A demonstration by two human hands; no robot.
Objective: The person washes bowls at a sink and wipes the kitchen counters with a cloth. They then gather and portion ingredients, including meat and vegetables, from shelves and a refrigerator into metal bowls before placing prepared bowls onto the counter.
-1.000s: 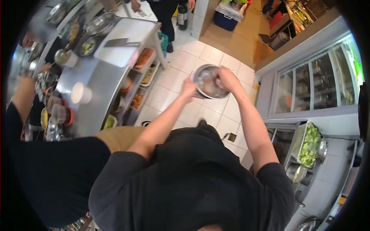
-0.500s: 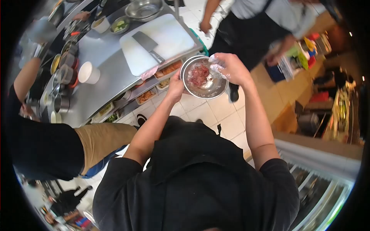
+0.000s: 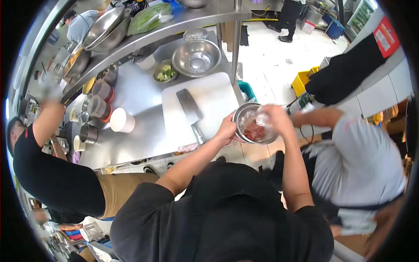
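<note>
My left hand (image 3: 228, 129) grips the left rim of a steel bowl (image 3: 238, 117), with thumb and fingers wrapped around its side. Chunks of red raw meat (image 3: 254, 131) lie in the bowl, near the edge closest to me. Over the bowl's right side is my right hand (image 3: 276, 118), smeared by motion. Something whitish shows at its fingertips, and whether the fingers hold anything I cannot make out. Just left of the bowl, a white cutting board (image 3: 220, 94) rests on the counter, with a cleaver (image 3: 189, 108) lying across it.
A co-worker in grey (image 3: 362, 157) stands close on my right, another in black (image 3: 61, 174) on my left. The steel counter (image 3: 139, 142) holds a white tub (image 3: 122, 120), a large steel bowl (image 3: 183, 61) and a small bowl of green pieces (image 3: 165, 72). A shelf (image 3: 196, 22) runs above.
My view has swung toward the counter and shelf. The bowl is now beside the cutting board's right edge, and the grey-shirted co-worker has come to my right side. My right hand has moved over the bowl.
</note>
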